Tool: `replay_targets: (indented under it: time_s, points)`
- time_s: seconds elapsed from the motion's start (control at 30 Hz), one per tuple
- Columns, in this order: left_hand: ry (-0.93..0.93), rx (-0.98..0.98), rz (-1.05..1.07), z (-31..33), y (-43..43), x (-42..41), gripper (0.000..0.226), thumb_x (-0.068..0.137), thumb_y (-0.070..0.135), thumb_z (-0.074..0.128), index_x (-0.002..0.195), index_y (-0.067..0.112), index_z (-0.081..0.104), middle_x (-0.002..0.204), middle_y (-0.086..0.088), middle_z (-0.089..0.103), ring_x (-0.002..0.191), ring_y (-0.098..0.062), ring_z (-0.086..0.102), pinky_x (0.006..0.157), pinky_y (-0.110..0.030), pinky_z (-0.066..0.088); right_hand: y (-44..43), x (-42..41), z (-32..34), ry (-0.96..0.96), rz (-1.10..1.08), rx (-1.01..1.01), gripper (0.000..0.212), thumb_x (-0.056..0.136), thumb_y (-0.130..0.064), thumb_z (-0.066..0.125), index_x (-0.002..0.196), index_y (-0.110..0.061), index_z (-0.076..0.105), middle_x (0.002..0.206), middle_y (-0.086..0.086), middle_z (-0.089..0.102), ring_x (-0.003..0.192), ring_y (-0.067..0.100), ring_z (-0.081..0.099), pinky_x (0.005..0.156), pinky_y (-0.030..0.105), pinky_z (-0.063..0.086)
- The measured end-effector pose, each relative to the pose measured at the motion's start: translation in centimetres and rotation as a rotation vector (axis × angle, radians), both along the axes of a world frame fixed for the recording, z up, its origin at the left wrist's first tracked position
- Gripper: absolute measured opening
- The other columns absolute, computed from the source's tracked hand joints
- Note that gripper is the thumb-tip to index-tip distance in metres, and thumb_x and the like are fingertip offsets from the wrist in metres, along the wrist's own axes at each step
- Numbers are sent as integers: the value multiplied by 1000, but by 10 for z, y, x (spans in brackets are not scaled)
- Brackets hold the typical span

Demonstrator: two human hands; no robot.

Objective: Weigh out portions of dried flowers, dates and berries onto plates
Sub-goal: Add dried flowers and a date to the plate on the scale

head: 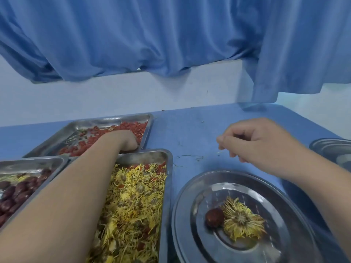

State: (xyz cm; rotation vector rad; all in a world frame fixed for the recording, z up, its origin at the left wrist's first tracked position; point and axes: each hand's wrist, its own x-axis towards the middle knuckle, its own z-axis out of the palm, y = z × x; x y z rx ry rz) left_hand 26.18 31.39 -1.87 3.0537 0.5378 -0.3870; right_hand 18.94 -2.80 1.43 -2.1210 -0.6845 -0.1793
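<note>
1. Round steel plate (182, 215), near right, on the table. It carries one red date (214, 217) touching one dried flower (242, 219), the date on the left.
2. Flower tray (169, 186), near centre, just left of the plate. Rectangular steel, heaped with loose yellow dried flowers (133, 205), with a few red berries mixed in at its far end.
3. Date tray (38, 160), near left, partly cut off by the picture edge. It holds dark red dates (17, 192) and some stray petals.
4. Left forearm (66, 196), bare, running from the near left corner across the flower tray's left side toward the far tray.
5. Stack of plates (330, 149), right edge, only partly visible.
6. Right hand (252, 141), above the bare table beyond the round plate. Its fingers are curled, with the thumb tip against the forefinger tip. Whether anything is pinched between them cannot be told.
7. Left hand (125, 140), in the near right corner of the berry tray (114, 118). Its fingers are bunched and curled down onto the berries (133, 126), tips buried among them.
8. Blue table (190, 130), under all the trays and plates.
9. Pale wall (133, 92), behind the table.
10. Blue curtain (171, 35), hanging over the wall.
</note>
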Motion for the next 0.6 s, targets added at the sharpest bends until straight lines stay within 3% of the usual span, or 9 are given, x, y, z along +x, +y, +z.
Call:
replay_targets:
  time_s: [0.1,0.23,0.3,0.4,0.5,0.6]
  points:
    - [87,27,-11,7,-4,1,44,92,10,48,132,22,60,140,-4,52,123,-27,52,105,-45,44,2,-1,0,-4,2,-4,26,79,-42,60,67,-21,69,66,7,63,50,5,48,52,24,44]
    - [44,8,-10,8,-4,4,30,90,3,52,98,26,68,101,4,59,86,-16,55,89,-36,51,5,-3,-3,-6,19,-21,30,79,-43,59,69,-17,69,69,8,63,54,10,52,59,31,47]
    - [-4,-18,8,6,0,5,32,89,-1,52,91,27,66,91,6,54,81,-15,51,85,-35,50,5,-3,-4,-10,29,-28,32,79,-44,58,70,-15,69,70,9,64,59,20,56,60,32,47]
    - [-96,-98,42,1,4,4,32,88,-5,52,90,22,70,95,2,59,79,-13,51,74,-31,44,5,-2,-5,-9,24,-33,33,78,-44,57,70,-15,69,70,8,63,59,21,55,60,31,47]
    - [-146,-96,53,-2,5,2,33,90,-4,51,97,19,73,106,-1,60,84,-15,52,84,-36,45,5,-3,-4,-2,19,-33,31,78,-44,58,69,-16,69,69,8,62,52,8,48,57,31,46]
    - [-132,-31,42,-2,1,2,32,91,2,52,115,15,70,122,-7,60,105,-26,55,94,-39,46,5,-4,-4,-4,21,-39,32,79,-44,58,69,-16,69,69,9,62,53,9,49,56,30,45]
